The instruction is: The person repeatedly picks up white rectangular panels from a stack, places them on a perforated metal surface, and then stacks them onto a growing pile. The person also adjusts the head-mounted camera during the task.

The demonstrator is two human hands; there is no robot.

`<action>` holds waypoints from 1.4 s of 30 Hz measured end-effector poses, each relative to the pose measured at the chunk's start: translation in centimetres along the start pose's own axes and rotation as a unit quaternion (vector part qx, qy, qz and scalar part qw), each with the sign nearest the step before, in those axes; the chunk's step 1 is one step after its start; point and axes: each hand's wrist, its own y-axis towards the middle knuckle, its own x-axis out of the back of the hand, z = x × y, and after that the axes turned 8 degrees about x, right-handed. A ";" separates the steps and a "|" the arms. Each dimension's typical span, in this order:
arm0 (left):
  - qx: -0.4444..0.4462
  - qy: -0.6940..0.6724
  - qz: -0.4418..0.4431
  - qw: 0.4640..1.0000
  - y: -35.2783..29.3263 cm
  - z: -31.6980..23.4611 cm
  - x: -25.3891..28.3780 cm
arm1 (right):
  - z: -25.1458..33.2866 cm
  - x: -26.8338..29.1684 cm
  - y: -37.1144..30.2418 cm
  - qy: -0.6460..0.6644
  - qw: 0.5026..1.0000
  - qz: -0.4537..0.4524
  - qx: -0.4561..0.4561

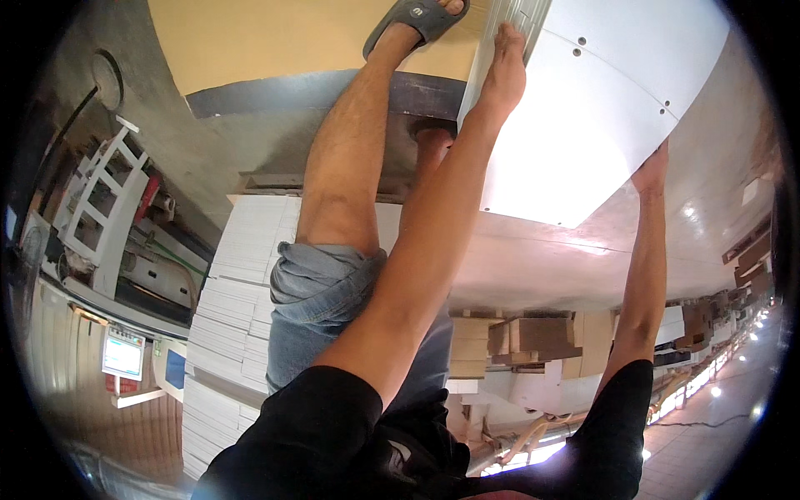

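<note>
A large white panel [575,125] with small round holes near its edges fills the upper right. My left hand [503,71] is closed on its left side, by a pale grooved strip [527,18]. At the panel's lower right edge is my right hand [652,172], gripping it, with the fingertips out of sight behind the board. The panel hides part of what lies beneath it.
Stacked white boards [237,287] stand beside my bent leg. A tan sheet [275,42] with a dark edge lies ahead, my sandalled foot [417,21] over it. Machinery with a white frame [104,196] and a lit screen [122,356] is at left; brown boxes [533,336] are at right.
</note>
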 end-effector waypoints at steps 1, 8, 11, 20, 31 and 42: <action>-0.001 0.001 -0.002 1.000 0.3 -0.1 0.2 | -0.4 0.3 -0.2 -0.040 0.999 0.014 0.028; 0.008 -0.033 0.001 0.999 0.7 0.5 0.0 | -0.2 1.0 0.3 0.060 0.998 0.001 -0.030; 0.009 -0.056 0.013 0.998 1.2 0.6 -0.1 | -1.1 2.4 0.7 0.030 0.999 0.007 -0.022; 0.077 -0.152 0.005 0.985 2.2 7.7 2.2 | -1.6 0.6 -1.2 0.142 0.982 -0.072 -0.097; 0.093 0.221 -0.145 0.960 -10.3 13.6 5.1 | -15.9 8.1 -7.9 -0.070 0.991 0.118 -0.003; 0.051 0.245 -0.105 0.963 -7.9 13.8 5.2 | -13.7 5.2 -8.0 0.078 0.989 0.014 -0.127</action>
